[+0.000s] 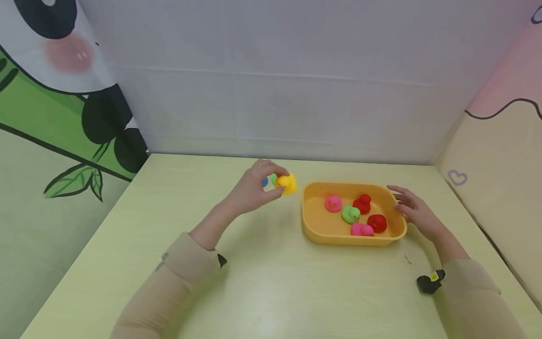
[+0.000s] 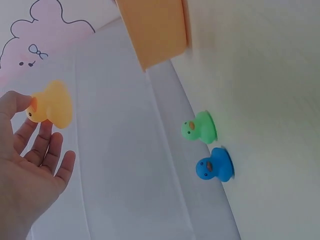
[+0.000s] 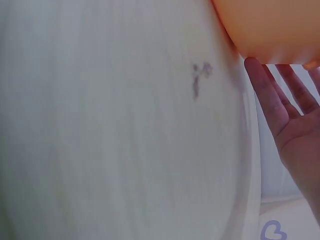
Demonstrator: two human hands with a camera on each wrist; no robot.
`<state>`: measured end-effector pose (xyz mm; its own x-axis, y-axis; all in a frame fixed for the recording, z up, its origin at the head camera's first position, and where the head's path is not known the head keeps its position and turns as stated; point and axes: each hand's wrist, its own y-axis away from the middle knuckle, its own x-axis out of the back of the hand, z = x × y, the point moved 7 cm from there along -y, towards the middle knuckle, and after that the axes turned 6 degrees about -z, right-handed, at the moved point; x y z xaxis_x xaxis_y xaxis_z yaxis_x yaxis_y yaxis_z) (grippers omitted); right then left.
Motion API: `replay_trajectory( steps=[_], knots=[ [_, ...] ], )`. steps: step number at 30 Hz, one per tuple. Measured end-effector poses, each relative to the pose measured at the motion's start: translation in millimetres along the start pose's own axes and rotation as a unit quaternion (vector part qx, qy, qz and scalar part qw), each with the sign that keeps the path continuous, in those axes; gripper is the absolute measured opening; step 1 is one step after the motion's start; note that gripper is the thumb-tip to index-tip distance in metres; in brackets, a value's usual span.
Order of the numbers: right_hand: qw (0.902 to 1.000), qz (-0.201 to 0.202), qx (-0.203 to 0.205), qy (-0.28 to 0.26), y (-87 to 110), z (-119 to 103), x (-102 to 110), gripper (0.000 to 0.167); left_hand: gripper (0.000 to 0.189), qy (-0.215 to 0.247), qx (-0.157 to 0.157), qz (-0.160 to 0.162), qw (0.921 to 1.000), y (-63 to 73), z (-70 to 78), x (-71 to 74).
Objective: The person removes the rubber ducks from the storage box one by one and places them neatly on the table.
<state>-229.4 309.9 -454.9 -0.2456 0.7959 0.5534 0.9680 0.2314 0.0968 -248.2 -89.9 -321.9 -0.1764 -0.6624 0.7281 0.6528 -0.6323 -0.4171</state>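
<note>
My left hand point(image 1: 255, 188) pinches a yellow rubber duck point(image 1: 289, 184) between thumb and fingers, held up off the table just left of an orange plastic basin point(image 1: 338, 239). In the left wrist view, the duck point(image 2: 59, 105) sits at the thumb and fingertips while the other fingers spread loosely. Below and behind that hand, a green duck point(image 2: 204, 127) and a blue duck point(image 2: 220, 165) stand side by side on the table, mostly hidden in the head view. At the basin's right end rests my right hand point(image 1: 417, 213), its extended fingertips right at the outer wall point(image 3: 280, 30).
Inside the basin lie a pink duck point(image 1: 333, 203), a light green duck point(image 1: 350, 214), a red duck point(image 1: 362, 204) and other pink and red ones. The pale wooden table point(image 1: 271, 292) meets a white cloth backdrop point(image 1: 288, 108) at its far edge, with printed panels at both sides.
</note>
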Motion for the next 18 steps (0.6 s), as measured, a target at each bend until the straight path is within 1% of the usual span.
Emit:
replay_trajectory(
  steps=[3, 9, 14, 18],
  knots=[
    [1.0, -0.002, 0.002, -0.001, 1.6, -1.2, -1.8, 0.058, 0.024, -0.003, 0.001, 0.015, 0.9999, 1.6, -5.8, 13.5],
    [1.0, -0.005, 0.007, -0.004, 9.0, -2.7, -6.4, 0.057, 0.026, 0.002, 0.015, 0.039, 0.9991, 9.0, -21.3, 32.6],
    [1.0, -0.005, 0.0, 0.004, 13.1, -3.1, -8.5, 0.057, 0.027, 0.005, 0.033, 0.048, 0.9983, 15.2, -32.1, 43.7],
    [0.9999, -0.005, -0.007, 0.007, 16.2, -4.6, -11.2, 0.056, 0.028, 0.002, 0.051, 0.053, 0.9973, 19.4, -42.9, 48.9]
  ],
)
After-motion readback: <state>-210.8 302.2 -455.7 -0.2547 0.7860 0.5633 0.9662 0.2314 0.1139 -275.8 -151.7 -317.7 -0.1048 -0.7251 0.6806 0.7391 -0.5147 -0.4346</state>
